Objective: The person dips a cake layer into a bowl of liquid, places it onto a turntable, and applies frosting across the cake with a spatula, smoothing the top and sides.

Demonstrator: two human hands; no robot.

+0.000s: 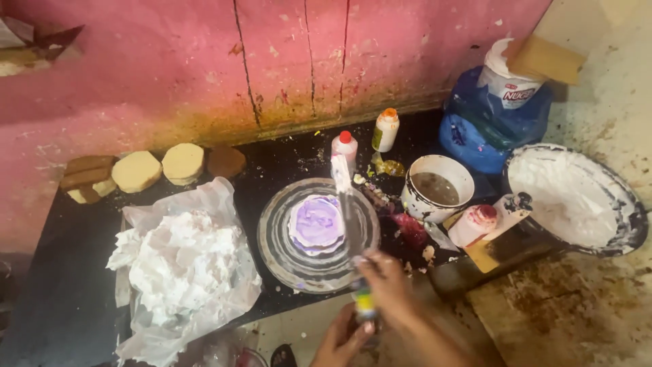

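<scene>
Near edge: left hand (343, 340), partly cut off, and right hand (388, 285), fingers closed together on a small bottle (365, 304), largely hidden. Beyond, a blurred spatula (345, 197) crosses the lilac-iced cake (316, 223) on the turntable (282, 255), mid-desk (68, 299).

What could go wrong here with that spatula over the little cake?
1. The spatula reaches over the small purple cake on the turntable; a slip could gouge the icing.
2. Both hands, right hand and left hand, share one small bottle, so the grip looks awkward.
3. The red-capped bottle and cup stand close by and could tip.
</scene>
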